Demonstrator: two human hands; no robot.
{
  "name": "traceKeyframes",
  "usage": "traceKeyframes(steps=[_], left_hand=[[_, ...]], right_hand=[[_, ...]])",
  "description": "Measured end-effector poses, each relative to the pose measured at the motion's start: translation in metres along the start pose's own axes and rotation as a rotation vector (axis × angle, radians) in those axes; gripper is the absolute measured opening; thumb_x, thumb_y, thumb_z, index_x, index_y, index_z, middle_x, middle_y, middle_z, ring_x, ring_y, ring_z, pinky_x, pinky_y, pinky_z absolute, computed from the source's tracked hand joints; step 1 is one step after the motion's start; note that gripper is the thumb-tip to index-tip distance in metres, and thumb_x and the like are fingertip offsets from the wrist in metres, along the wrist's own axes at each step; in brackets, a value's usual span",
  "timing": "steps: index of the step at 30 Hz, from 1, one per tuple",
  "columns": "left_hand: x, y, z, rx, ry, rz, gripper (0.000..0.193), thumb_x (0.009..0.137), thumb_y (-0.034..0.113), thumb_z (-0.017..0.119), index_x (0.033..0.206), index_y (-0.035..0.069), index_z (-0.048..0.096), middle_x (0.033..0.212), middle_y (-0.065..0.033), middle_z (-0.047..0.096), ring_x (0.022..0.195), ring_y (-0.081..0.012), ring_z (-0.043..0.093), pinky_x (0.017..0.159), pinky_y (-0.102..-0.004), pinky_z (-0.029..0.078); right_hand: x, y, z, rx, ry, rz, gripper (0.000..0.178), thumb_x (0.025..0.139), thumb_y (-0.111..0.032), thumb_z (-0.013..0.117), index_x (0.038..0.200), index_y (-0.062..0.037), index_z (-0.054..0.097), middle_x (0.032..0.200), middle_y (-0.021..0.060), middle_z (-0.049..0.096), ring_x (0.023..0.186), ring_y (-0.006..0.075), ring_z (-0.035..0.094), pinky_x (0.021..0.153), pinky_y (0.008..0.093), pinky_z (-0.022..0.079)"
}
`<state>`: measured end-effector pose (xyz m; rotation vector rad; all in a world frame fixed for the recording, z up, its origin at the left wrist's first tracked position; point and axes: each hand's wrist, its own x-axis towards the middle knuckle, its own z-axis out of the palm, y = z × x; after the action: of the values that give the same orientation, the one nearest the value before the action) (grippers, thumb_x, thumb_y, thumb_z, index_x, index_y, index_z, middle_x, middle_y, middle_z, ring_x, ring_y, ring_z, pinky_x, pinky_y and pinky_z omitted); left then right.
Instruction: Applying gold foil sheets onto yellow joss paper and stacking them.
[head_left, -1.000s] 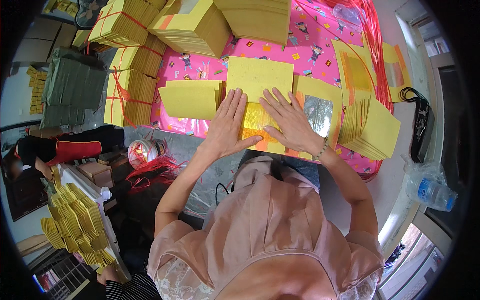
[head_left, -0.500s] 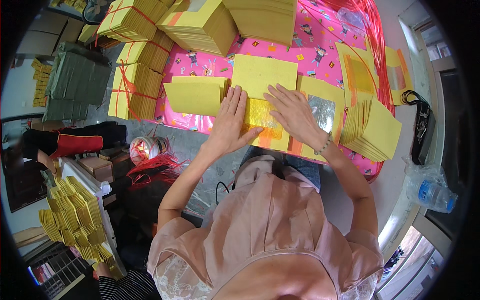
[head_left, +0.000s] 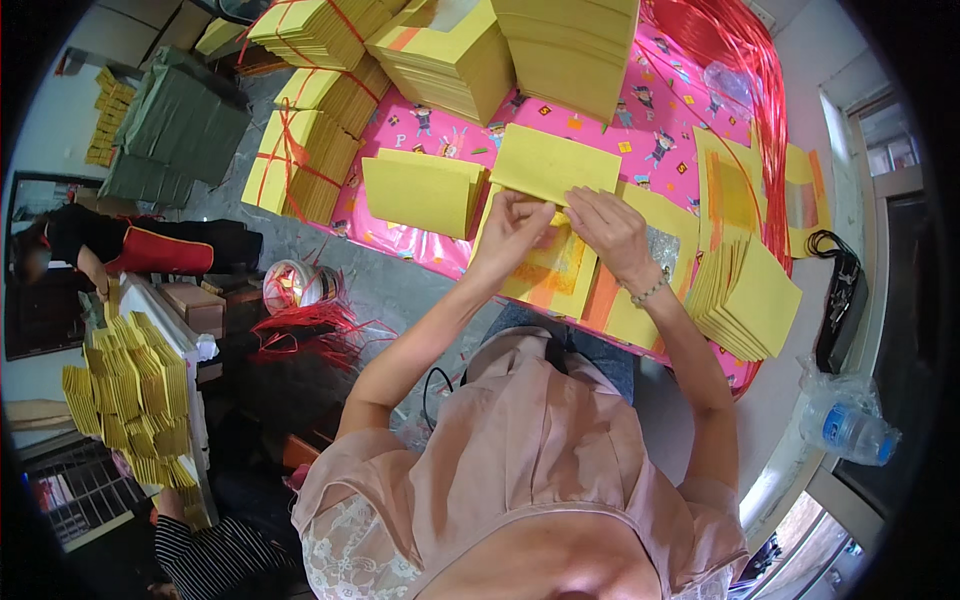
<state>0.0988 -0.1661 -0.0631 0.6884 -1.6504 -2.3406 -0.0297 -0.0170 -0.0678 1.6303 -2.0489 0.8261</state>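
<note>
Drawn up from lying flat, the left hand point(head_left: 514, 232) is curled at the yellow sheet point(head_left: 558, 165), the right hand point(head_left: 614, 232) half-extended there; any grip cannot be told. On the worktop point(head_left: 392, 238), the sheet is flanked by folded paper point(head_left: 420, 195) and a silver-panelled sheet point(head_left: 664, 212), backed by stacks point(head_left: 450, 82).

Downward fisheye view from the head
</note>
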Motion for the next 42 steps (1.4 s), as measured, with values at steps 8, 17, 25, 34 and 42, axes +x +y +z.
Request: traceKeyframes(steps=[8,17,25,34,42], left_hand=[[0.004,0.015,0.025,-0.092,0.26,0.206,0.022,0.094,0.013,0.068,0.11,-0.001,0.06,0.1,-0.0065,0.069,0.087,-0.011,0.066,0.073,-0.0251,0.053],[-0.067,0.027,-0.084,-0.356,0.404,0.469,0.042,0.093,0.01,0.064,0.132,0.001,0.052,0.124,-0.0082,0.062,0.111,-0.0154,0.062,0.094,-0.0318,0.051],[-0.099,0.003,-0.158,-0.599,0.543,0.314,0.048,0.092,0.01,0.066,0.137,0.003,0.05,0.131,-0.0082,0.061,0.122,-0.0206,0.059,0.104,-0.0372,0.048],[-0.046,-0.01,-0.182,-0.429,0.421,0.283,0.042,0.093,0.011,0.067,0.132,0.002,0.053,0.122,-0.0054,0.065,0.108,-0.0155,0.064,0.091,-0.0297,0.051],[-0.01,-0.016,-0.175,-0.281,0.441,0.16,0.036,0.093,0.011,0.069,0.125,0.001,0.057,0.113,-0.0059,0.068,0.092,-0.013,0.067,0.071,-0.0248,0.054]], right_hand=[[0.01,-0.024,-0.024,-0.019,0.03,-0.093,0.023,0.086,-0.016,0.073,0.108,-0.0072,0.072,0.107,0.0081,0.072,0.099,0.0234,0.07,0.095,0.0417,0.053],[0.046,-0.057,-0.034,0.175,0.127,-0.072,0.024,0.085,-0.009,0.072,0.109,-0.0079,0.072,0.108,0.0063,0.072,0.102,0.0233,0.069,0.094,0.0416,0.052],[0.107,-0.06,0.047,0.342,-0.139,0.121,0.029,0.092,-0.028,0.066,0.112,-0.0058,0.066,0.093,0.0116,0.066,0.095,0.0308,0.063,0.083,0.043,0.05],[0.121,-0.035,0.11,0.225,-0.455,0.182,0.023,0.082,-0.026,0.071,0.09,-0.0046,0.067,0.083,0.0136,0.067,0.09,0.0323,0.063,0.08,0.044,0.044],[0.122,-0.028,0.123,0.074,-0.417,0.128,0.018,0.07,0.005,0.059,0.082,-0.0049,0.069,0.08,0.0122,0.068,0.087,0.0308,0.062,0.083,0.0427,0.041]])
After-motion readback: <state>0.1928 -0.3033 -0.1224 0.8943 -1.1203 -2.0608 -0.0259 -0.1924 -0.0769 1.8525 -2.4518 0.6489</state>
